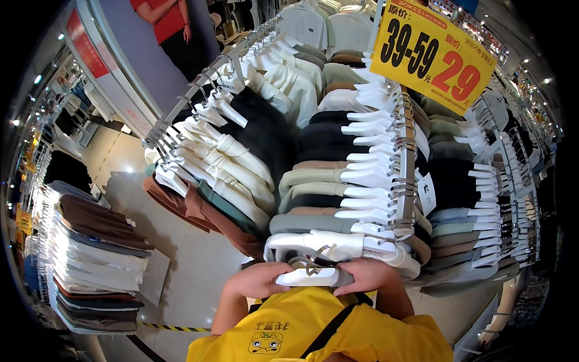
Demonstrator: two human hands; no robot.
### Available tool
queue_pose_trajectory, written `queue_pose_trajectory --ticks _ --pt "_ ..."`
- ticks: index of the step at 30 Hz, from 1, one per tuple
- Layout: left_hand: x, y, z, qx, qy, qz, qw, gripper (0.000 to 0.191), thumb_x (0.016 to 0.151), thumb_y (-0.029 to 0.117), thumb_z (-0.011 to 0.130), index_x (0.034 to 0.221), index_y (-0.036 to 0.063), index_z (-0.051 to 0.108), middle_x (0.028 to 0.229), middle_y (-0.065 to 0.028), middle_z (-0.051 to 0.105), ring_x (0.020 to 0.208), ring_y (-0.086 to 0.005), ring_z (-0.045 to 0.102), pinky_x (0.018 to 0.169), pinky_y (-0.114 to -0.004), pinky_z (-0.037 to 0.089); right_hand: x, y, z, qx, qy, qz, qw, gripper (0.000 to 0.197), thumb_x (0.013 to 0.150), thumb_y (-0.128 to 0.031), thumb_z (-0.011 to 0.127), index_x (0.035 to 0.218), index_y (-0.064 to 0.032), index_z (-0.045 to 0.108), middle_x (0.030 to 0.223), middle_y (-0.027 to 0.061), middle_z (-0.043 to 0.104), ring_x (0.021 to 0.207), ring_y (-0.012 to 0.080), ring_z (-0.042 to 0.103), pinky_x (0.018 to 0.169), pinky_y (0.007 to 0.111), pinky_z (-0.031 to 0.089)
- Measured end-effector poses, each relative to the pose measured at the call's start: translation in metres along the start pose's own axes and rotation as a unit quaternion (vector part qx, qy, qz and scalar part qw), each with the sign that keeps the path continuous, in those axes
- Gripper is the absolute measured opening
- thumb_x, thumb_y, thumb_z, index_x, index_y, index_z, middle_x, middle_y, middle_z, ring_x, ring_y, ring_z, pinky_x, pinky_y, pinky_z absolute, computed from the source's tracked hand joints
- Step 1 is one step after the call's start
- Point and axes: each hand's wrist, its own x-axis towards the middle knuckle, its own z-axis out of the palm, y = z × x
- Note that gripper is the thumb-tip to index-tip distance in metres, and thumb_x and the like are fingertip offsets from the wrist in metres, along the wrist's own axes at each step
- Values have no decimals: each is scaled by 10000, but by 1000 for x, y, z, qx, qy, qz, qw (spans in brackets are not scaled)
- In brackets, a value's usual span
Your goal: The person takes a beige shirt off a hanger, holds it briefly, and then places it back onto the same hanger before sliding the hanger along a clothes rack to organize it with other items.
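Close against my yellow shirt, a white plastic clothes hanger [307,277] with a metal hook is held level between both hands. My left hand [260,279] grips its left part, with the thumb on top; my right hand [368,274] grips its right part. A garment on the hanger is mostly hidden by the hands and the hanger. Just beyond the hands, a white garment [334,243] hangs at the near end of a metal rail [404,163]. Behind it, grey, beige, green and black garments hang in a close row on white hangers.
On the left, a second metal rail [194,81] carries cream, black, green and rust-brown garments. A yellow price sign [432,56] stands above the right rail. More racks are at the far right, and a stack of folded-looking clothes [104,271] hangs at the lower left beside the tiled floor [194,267].
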Motion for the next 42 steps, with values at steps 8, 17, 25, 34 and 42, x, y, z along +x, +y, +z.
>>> queue_pose_trajectory --ticks 8,17,25,34,42 --pt "0 10 -7 3 -34 -60 998 427 938 198 739 1314 59 594 1175 -156 675 1067 -342 649 912 -399 518 -1 -24 -15 29 -52 57 997 735 883 -593 724 1245 38 615 1143 281 680 1068 461 653 908 467 522" --pt "4 6 -11 5 -31 -47 998 422 930 194 745 1300 51 601 1154 -162 677 1065 -338 651 922 -394 516 1 7 5 -15 4 -11 1000 790 902 -626 693 1319 36 581 1188 281 670 1104 449 649 958 458 513" --pt "9 2 -13 -3 7 -4 1000 384 920 205 792 1225 31 637 1049 -110 692 904 -222 661 764 -336 530 1 -4 -5 7 -23 31 999 812 904 -654 677 1322 34 571 1172 280 674 1083 457 655 951 466 515" --pt "11 -7 -11 -19 11 7 1000 369 915 186 799 1220 48 645 1028 -79 700 894 -172 652 755 -319 528 4 -1 -8 18 -40 29 999 841 901 -634 691 1403 22 533 1242 300 658 1146 454 642 990 450 502" --pt "17 -11 -16 -49 -7 -28 998 386 922 193 795 1234 66 607 976 -60 693 850 -154 635 715 -308 508 6 15 1 24 -36 44 998 868 893 -627 703 1427 32 518 1329 293 630 1228 418 616 1051 424 468"
